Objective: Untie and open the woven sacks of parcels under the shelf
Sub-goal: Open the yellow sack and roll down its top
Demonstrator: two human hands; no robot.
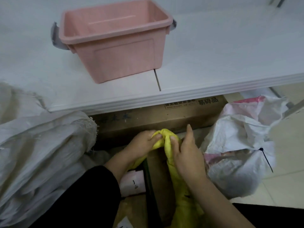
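Both hands grip the twisted top of the yellow sack [171, 151]: the left hand [142, 144] pinches the bunched end, and the right hand [186, 156] curls round the neck just beside it. The sack lies just below the front edge of the shelf [222, 60], in front of a cardboard box [148, 120]. A white sack [41, 145] sits to its left and a pink-and-white sack [238, 142] to its right. A pink bin [115, 40] stands on the shelf.
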